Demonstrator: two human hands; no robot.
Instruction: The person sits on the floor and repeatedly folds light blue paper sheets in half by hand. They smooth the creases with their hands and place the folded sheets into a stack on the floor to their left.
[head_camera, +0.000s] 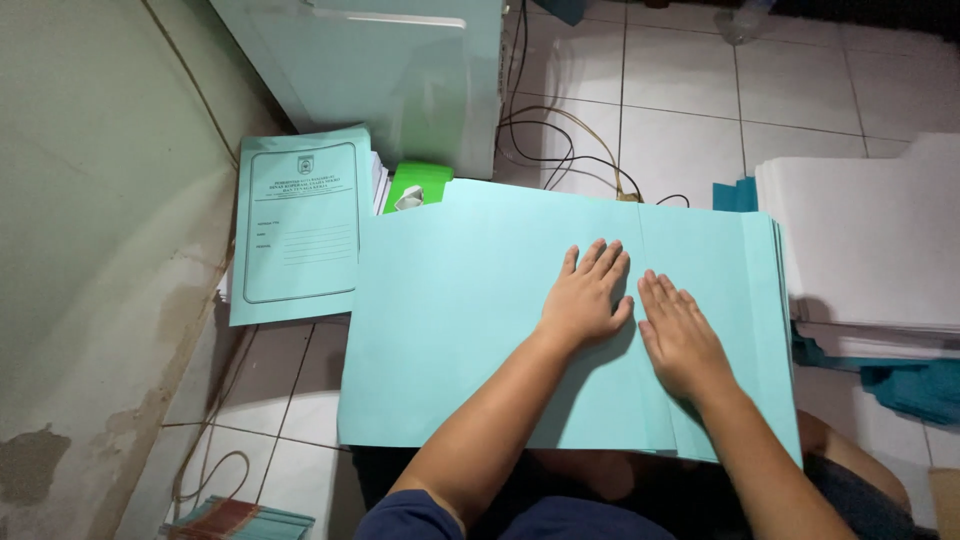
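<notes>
Head view: left hand (583, 300) and right hand (680, 338) flat, fingers spread, pressing fold line of plain turquoise sheet (450, 310). Crease seemingly half-done; 1 printed folder (298, 225) finished on floor (700, 110), white paper stack (870, 235) waiting.

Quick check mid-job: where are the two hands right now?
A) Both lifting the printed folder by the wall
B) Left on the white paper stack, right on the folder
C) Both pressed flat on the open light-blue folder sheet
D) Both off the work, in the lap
C: the left hand and right hand lie palm-down, side by side, on the light-blue folder sheet, beside its crease.
</notes>
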